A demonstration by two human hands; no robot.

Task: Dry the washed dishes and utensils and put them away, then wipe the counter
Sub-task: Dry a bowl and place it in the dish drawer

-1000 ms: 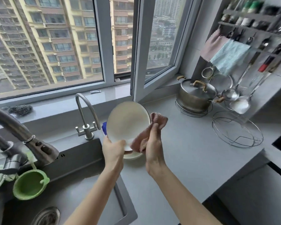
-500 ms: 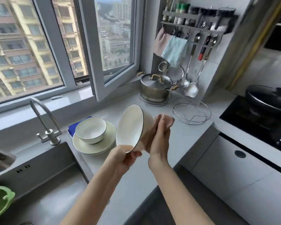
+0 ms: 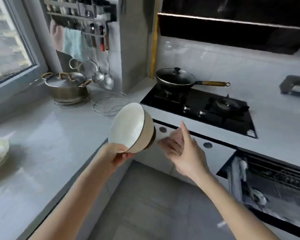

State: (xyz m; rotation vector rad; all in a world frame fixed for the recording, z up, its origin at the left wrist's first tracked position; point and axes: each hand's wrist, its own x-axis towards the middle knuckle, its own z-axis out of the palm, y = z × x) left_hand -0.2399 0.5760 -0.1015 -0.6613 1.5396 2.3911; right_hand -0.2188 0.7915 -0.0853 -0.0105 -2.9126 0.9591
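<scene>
Cloth has left the right hand (image 3: 184, 149), now spread wide beside the tilted bowl (image 3: 128, 125) the left hand (image 3: 114, 155) grips by its rim near the counter (image 3: 50, 135), so drying seems done.

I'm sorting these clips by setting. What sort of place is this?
A home kitchen, most likely: a gas hob with a lidded pan, a steel pot on the counter, and a wall rack of hanging utensils.

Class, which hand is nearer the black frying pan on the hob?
Right. The right hand is below the frying pan; the left hand, holding the bowl, is farther left.
</scene>
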